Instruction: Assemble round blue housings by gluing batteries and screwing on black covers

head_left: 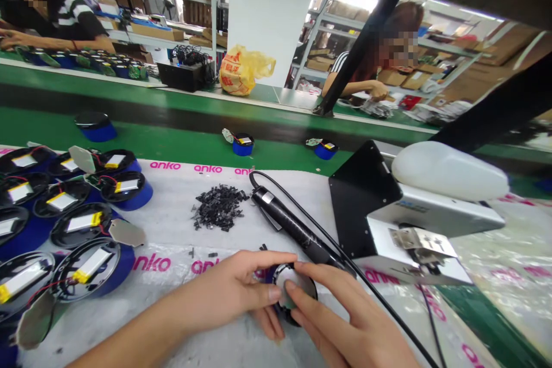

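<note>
Anko-printed white sheet (170, 198) on green bench (181, 144); shelving (213, 11) at eleven o'clock; blue housings (140, 194) at nine hold batteries (91, 264); left hand (233, 284) half-curled, gripping round housing (282, 275); right hand (351, 319) part-spread atop it.

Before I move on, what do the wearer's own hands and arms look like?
The left hand and right hand are both bare, with no gloves and no rings in view. The left forearm shows no sleeve, watch or bracelet along its visible length. The right forearm lies outside the picture, so I can't tell about a sleeve there. No markings show.
</note>
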Motion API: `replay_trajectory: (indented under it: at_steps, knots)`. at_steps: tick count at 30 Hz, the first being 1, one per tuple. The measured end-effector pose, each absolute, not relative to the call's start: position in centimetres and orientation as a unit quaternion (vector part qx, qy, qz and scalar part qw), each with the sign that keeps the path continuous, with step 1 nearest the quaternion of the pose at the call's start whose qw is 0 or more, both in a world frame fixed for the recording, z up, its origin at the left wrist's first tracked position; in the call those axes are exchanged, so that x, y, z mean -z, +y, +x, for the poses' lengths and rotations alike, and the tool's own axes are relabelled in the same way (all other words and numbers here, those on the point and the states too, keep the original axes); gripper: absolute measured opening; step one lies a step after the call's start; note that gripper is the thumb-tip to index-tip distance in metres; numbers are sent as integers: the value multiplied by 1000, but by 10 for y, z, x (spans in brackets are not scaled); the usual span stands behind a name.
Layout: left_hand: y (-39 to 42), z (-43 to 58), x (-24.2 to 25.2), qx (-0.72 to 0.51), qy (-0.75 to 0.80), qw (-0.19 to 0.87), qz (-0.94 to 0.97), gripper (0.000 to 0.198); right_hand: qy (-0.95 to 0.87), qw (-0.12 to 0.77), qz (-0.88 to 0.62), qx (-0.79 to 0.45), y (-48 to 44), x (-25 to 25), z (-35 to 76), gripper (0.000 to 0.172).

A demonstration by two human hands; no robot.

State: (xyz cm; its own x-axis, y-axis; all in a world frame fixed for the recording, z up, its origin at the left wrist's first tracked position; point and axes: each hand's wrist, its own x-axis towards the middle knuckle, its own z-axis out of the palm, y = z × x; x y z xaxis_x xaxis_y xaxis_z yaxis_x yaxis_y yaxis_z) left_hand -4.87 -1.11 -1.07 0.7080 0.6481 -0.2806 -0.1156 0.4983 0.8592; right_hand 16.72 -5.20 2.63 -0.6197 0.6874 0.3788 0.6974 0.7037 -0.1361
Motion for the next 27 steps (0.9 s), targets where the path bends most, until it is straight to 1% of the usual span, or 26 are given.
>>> replay_trajectory:
  at_steps: [4, 8, 11, 15, 21, 24, 27]
  knots:
    - [-15, -49, 11, -239, 325, 817, 413, 66, -897, 200, -393, -22, -53, -28, 166, 30]
    - [-18, -45, 11, -256, 333, 815, 399, 66, -900, 184, -395, -28, -49, -34, 166, 28]
    - [-19, -41, 8, -257, 357, 804, 400, 67, -899, 197, -390, -39, -45, -36, 165, 28]
    - [-18, -34, 0, -255, 406, 782, 398, 70, -894, 216, -392, -12, -47, -29, 164, 27]
    - [-19, -26, -3, -267, 439, 757, 403, 65, -867, 263, -423, 4, -55, -13, 161, 21]
    - [-22, -26, 0, -274, 445, 749, 407, 63, -857, 274, -437, -21, -53, -18, 158, 22]
    - [-25, -28, 4, -270, 432, 758, 406, 68, -857, 268, -439, -33, -49, -22, 155, 20]
